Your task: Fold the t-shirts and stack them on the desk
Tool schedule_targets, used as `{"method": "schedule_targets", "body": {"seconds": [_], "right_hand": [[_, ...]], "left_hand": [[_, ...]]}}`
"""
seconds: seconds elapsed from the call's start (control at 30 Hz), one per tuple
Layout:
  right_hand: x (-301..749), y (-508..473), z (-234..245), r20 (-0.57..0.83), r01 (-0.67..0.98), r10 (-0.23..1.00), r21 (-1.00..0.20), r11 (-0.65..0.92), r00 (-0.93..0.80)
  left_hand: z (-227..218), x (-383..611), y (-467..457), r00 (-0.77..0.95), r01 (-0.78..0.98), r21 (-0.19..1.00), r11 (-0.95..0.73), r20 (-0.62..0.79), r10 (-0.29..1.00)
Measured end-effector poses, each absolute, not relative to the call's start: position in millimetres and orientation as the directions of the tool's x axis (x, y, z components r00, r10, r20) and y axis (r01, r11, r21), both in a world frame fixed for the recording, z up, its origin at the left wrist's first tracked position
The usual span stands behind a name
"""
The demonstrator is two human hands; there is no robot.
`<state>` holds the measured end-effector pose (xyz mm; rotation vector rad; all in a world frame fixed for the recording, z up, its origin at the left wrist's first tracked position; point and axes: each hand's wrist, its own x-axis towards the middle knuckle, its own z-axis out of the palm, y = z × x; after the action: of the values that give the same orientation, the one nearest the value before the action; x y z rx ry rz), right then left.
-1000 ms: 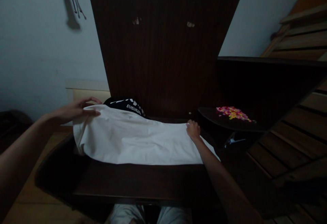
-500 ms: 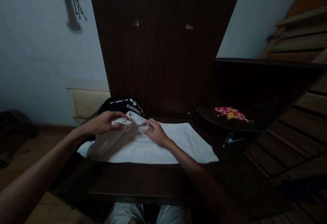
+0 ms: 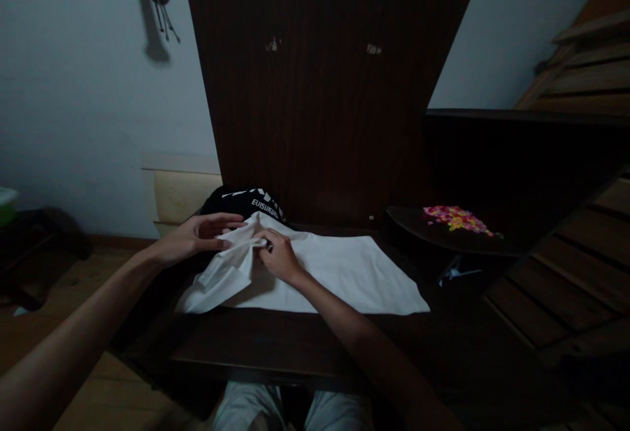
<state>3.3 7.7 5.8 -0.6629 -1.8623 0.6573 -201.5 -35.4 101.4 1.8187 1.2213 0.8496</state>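
Note:
A white cloth [image 3: 344, 273] lies across the dark wooden desk, its left end lifted and bunched into folds. My right hand [image 3: 280, 257] pinches a gathered fold near the left part of the cloth. Just left of that fold is my left hand [image 3: 199, 234], fingers stretched out and thumb apart, at the raised edge. Whether its fingertips touch the cloth is hard to see. Behind the cloth sits a black fabric item [image 3: 236, 201] with white lettering, partly covered.
Small pink, red and yellow pieces [image 3: 457, 218] lie heaped on a rounded shelf [image 3: 408, 219] at the right. A dark wooden panel [image 3: 315, 103] rises behind the desk [image 3: 236, 339]. Wooden slats [image 3: 581, 267] stand at far right.
My left hand has let go of the cloth's edge and its fingers have straightened. My right hand has moved left and now grips the fold. The cloth's left end has been drawn inward.

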Motion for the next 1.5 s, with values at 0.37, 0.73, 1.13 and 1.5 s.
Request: {"method": "schedule_targets", "body": {"seconds": [0.37,0.73,1.13,1.5], "right_hand": [[4,8,7,0.636,-0.046,0.672,-0.738,0.673,-0.381],[32,-8,-10,0.468,0.19,0.529,-0.595,0.781,-0.708],[22,-40,-26,0.487,0.272,0.448,-0.39,0.88,-0.75],[-6,-23,-7,0.499,0.266,0.739,-0.716,0.646,-0.452]], "left_hand": [[105,-213,-39,-0.098,0.641,0.741,-0.2,0.338,0.936],[119,-246,-7,-0.314,0.815,0.571,-0.095,0.574,0.756],[104,-225,23,-0.139,0.933,0.337,-0.126,0.66,0.738],[52,-174,-73,0.403,0.802,0.358,-0.479,0.268,0.875]]}}
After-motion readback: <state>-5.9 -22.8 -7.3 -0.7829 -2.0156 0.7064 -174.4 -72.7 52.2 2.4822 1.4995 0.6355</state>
